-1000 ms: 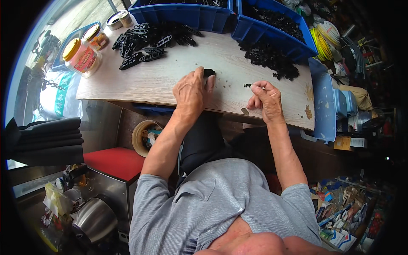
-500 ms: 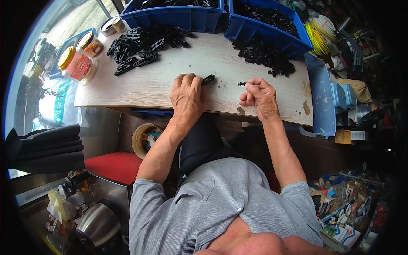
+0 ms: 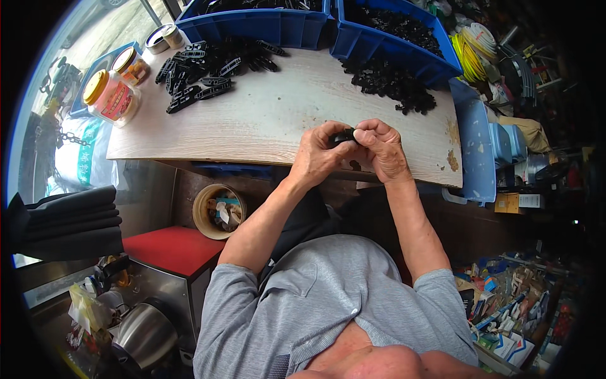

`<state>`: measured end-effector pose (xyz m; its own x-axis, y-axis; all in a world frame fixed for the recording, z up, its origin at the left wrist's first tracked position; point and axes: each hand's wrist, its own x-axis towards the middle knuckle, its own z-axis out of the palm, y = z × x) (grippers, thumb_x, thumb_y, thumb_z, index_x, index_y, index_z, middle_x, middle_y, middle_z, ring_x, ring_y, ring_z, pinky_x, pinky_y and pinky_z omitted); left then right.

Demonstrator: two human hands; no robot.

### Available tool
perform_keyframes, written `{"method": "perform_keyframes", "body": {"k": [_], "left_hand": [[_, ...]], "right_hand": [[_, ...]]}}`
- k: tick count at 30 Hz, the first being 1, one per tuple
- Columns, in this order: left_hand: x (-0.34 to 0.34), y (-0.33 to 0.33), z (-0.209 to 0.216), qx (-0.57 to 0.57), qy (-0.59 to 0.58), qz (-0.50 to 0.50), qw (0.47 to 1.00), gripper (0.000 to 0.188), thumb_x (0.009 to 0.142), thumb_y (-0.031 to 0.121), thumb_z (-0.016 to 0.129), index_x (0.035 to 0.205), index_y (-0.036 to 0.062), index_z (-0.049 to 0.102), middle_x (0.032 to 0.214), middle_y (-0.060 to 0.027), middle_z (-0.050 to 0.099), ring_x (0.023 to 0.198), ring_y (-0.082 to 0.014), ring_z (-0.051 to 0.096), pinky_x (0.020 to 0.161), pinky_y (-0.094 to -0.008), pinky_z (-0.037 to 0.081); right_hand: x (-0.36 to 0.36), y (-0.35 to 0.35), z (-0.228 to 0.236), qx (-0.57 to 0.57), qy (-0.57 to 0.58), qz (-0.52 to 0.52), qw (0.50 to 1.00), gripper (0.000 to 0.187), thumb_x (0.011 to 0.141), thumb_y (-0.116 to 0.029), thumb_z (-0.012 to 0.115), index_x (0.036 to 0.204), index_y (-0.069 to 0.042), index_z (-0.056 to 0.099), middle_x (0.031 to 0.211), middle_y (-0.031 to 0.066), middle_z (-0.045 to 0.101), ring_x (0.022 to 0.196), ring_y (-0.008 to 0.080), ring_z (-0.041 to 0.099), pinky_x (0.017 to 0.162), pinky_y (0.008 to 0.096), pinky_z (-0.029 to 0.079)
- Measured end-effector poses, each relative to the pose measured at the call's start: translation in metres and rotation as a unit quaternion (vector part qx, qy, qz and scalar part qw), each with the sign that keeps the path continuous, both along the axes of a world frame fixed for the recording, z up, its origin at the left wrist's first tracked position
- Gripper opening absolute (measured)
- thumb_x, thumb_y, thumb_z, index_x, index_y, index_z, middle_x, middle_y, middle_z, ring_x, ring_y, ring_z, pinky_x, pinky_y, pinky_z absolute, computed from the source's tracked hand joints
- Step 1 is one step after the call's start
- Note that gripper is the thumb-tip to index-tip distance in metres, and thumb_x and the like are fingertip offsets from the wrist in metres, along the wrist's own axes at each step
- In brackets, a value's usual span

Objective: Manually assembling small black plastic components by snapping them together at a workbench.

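Above the near edge of the table (image 3: 278, 126), my two hands meet. My left hand (image 3: 315, 158) is closed round a long black plastic part (image 3: 343, 136), gripped between thumb and fingers. At the part's right end, my right hand (image 3: 385, 155) pinches with thumb and forefinger; the small black toothed piece it held is now mostly hidden by the fingertips. A pile of similar long black slotted parts (image 3: 214, 82) lies at the far left of the table. A heap of small black pieces (image 3: 391, 88) lies at the far right.
Two blue bins (image 3: 252, 28) (image 3: 398, 57) with black parts stand at the back. Yellow-lidded jars (image 3: 113, 98) stand at the left edge. Below the table are a waste bucket (image 3: 201, 211) and a red-topped cabinet (image 3: 170, 248). A light blue crate (image 3: 478, 158) adjoins the right side.
My left hand has moved right with the long black part, lifting it off the table to my right hand. My right hand has shifted slightly left, bringing the small piece against the part.
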<state>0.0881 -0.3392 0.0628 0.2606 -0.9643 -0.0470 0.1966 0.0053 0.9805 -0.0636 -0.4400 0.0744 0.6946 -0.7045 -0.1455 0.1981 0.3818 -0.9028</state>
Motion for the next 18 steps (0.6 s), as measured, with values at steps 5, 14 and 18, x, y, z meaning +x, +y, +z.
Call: {"method": "perform_keyframes", "body": {"k": [5, 14, 18], "left_hand": [[0.001, -0.002, -0.002, -0.009, 0.046, -0.002, 0.999, 0.025, 0.091, 0.014, 0.072, 0.109, -0.003, 0.067, 0.087, -0.0044, 0.069, 0.072, -0.0093, 0.066, 0.065, -0.023, 0.057], [0.002, -0.005, 0.01, 0.035, 0.122, 0.045, 0.991, 0.021, 0.094, 0.018, 0.068, 0.095, -0.0037, 0.067, 0.081, -0.0055, 0.065, 0.066, -0.0096, 0.064, 0.059, -0.0244, 0.057], [-0.001, -0.007, 0.007, 0.04, 0.141, 0.053, 0.988, 0.017, 0.092, 0.013, 0.068, 0.093, -0.0038, 0.066, 0.079, -0.0053, 0.066, 0.063, -0.0087, 0.063, 0.056, -0.0233, 0.055]], "right_hand": [[-0.001, -0.006, -0.004, -0.001, 0.013, 0.014, 1.0, 0.013, 0.089, -0.006, 0.072, 0.101, -0.005, 0.067, 0.086, 0.0022, 0.07, 0.078, 0.0111, 0.069, 0.073, 0.0287, 0.06], [-0.001, -0.005, -0.002, 0.019, 0.018, 0.014, 1.0, 0.013, 0.089, -0.008, 0.071, 0.1, -0.004, 0.065, 0.08, 0.0011, 0.067, 0.074, 0.0177, 0.072, 0.074, 0.0349, 0.064], [0.001, -0.001, 0.006, 0.005, 0.033, 0.017, 0.999, 0.012, 0.09, -0.01, 0.071, 0.098, -0.005, 0.064, 0.081, 0.0025, 0.068, 0.071, 0.0191, 0.072, 0.072, 0.0342, 0.063]]}}
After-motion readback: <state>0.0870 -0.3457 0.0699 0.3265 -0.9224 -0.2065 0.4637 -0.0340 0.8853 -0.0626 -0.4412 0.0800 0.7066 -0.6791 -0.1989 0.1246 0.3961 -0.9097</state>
